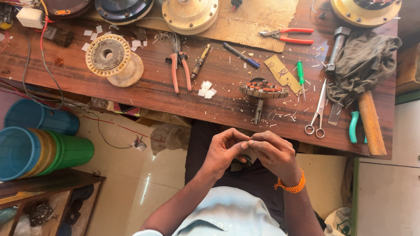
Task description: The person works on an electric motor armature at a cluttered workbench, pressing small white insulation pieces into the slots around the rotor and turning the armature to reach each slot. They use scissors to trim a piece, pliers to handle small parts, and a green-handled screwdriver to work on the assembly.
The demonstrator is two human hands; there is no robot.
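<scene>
**Small piece pinched over the lap, off the counter**

At lower centre I see my left hand and right hand meeting, fingers pressed together on a small pale slip, mostly hidden. It may slip to the tiled floor, below the wooden counter.

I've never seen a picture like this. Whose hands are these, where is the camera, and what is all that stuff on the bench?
There is no machine here: the camera sits on a person's head and looks down at their own two bare hands. The left hand and right hand meet above the lap, pinching something small between the fingertips; it is too hidden to tell what. The right wrist wears an orange bracelet.

Ahead lies a wooden workbench strewn with scraps. On it are a wound motor core on a shaft, red-handled pliers, scissors, a green screwdriver, a blue pen, a hammer and a grey rag. Stacked plastic buckets lie at the left.
</scene>
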